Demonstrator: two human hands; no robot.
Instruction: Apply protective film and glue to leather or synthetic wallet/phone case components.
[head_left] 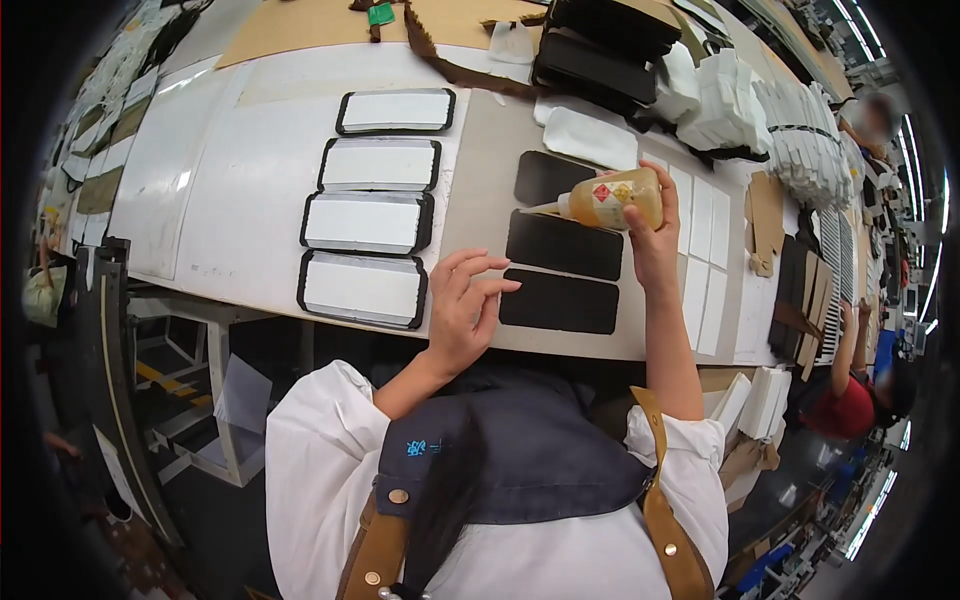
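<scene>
My right hand [655, 235] is wrapped round a clear squeeze bottle [625, 200] of yellowish liquid. The bottle lies nearly level, its narrow nozzle pointing left above the black rectangular panels. Under the nozzle is the middle black panel [565, 245]; a far black panel [545, 178] and a near black panel [560, 302] lie in line with it. My left hand [468, 300] hovers at the left end of the near panel, fingers apart and holding nothing. To its left, several white panels with black borders [362, 290] lie in a column.
Narrow white strips [697, 290] lie right of the bottle. Behind are a folded white cloth [590, 138], a stack of black pieces [600, 60] and bundled white pieces [800, 140]. A brown strip [450, 65] crosses the back. At far right, a person in red [842, 405] reaches toward the table.
</scene>
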